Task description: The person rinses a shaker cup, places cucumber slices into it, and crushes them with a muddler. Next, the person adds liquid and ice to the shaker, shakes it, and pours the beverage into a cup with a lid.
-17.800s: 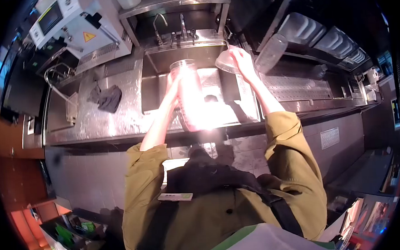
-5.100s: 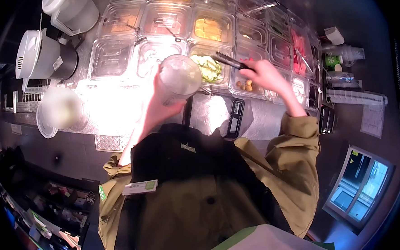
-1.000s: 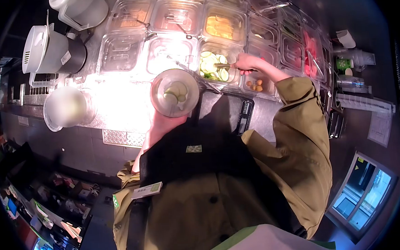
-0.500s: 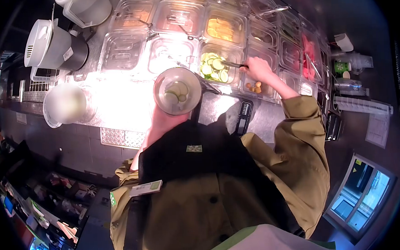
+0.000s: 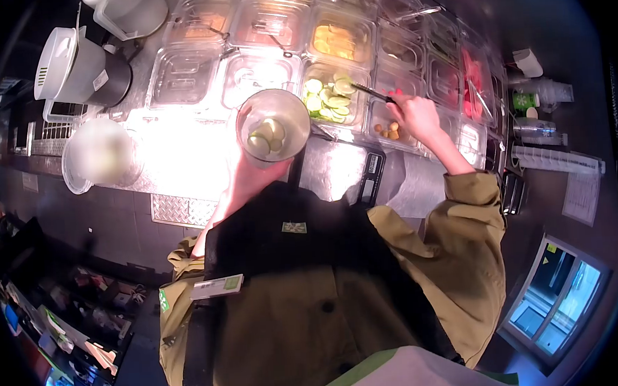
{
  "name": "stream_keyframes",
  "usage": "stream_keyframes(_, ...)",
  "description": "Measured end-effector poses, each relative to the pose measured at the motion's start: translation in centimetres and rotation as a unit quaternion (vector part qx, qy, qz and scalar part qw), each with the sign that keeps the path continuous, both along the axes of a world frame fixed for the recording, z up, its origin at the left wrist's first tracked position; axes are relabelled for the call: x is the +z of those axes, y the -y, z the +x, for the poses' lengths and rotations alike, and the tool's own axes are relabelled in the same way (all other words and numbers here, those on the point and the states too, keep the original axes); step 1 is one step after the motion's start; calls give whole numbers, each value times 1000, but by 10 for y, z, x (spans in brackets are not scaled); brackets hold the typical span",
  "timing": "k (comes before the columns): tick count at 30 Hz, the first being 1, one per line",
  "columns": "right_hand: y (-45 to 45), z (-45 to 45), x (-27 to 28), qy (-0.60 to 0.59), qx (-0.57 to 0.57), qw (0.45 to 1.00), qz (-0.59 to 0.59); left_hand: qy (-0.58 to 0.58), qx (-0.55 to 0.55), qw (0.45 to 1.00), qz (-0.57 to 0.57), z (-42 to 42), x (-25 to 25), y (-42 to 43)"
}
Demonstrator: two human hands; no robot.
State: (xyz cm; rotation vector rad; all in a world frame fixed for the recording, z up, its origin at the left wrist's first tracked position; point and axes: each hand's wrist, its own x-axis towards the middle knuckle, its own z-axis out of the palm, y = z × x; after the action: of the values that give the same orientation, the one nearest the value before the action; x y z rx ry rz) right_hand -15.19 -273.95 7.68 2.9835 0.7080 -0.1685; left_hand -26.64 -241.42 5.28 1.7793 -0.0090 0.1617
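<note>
My left hand is wrapped round a clear cup, its open top facing me. Several pale green slices lie at the bottom of the cup. My right hand grips dark tongs. Their tips touch a green-edged slice over a clear container of similar slices. To the right of that container, small brown round pieces sit in another one, below my right hand.
Lidded clear containers stand in rows behind. A black-framed scale lies in front of them. White pitchers and a round tub are at left. Stacked cups lie at right, above a window.
Since about half a second ago, my right hand has moved slightly right and toward me, with the tongs raised and a slice at their tips. The cup in my left hand is tilted a little differently.
</note>
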Motion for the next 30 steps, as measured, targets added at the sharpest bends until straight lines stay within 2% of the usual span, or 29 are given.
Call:
stream_keyframes(1,2,-1,10,28,15,998,45,-23,3,999,-34,-1,-1,2)
stream_keyframes(5,-16,-23,86,113,85,972,187,47,21,999,-5,7,-5,11)
stream_keyframes(8,-46,-49,133,88,170,970,148,93,14,994,56,10,-14,17)
stream_keyframes(11,-71,-60,135,57,261,959,92,124,-12,990,67,6,-14,18)
stream_keyframes(13,-81,-61,136,63,248,962,100,57,-76,995,5,-3,-24,15)
stream_keyframes(16,-75,-55,142,73,177,971,141,60,-42,997,-9,-15,-32,13)
stream_keyframes(18,-51,-36,113,73,103,990,61,74,7,997,-10,-24,-28,12)
stream_keyframes(21,-31,0,5,9,61,996,-64,82,99,992,-12,-49,-16,4)
stream_keyframes(23,-34,15,-55,-12,68,995,-78,87,164,983,-7,-66,-14,-1)
stream_keyframes(26,-46,19,-91,54,137,983,-109,98,271,958,6,-99,-10,-17)
stream_keyframes(28,-66,17,-85,-21,92,981,-169,106,330,938,17,-119,-10,-33)
stream_keyframes(30,-78,26,-80,6,87,977,-197,115,382,917,22,-144,-8,-53)
